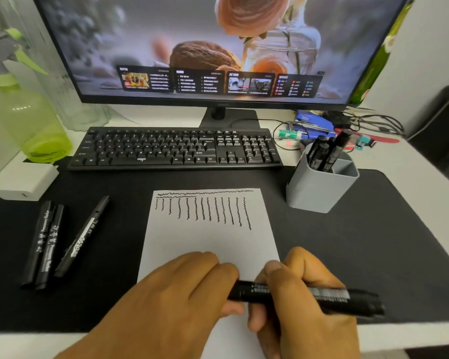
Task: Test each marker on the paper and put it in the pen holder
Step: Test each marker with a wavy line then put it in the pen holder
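Fingers of both our hands close round one black marker (306, 296), which lies almost level across the near edge of the paper (208, 239), its long axis running left to right. Our right hand (303, 301) wraps the middle of the barrel, while our left hand (182, 291) pinches the left end; we judge that this is the cap end and the cap is about to come off or go on, though we cannot tell which. Blank paper lies just ahead of the grip, below the rows of wavy test lines. Beyond, up and to the right, stands the grey pen holder (319, 187) with several markers already upright in it; our right hand is the nearer one to it. Three more markers (55, 242) wait on the dark mat (373, 242) well off to the left, nearer our left hand.
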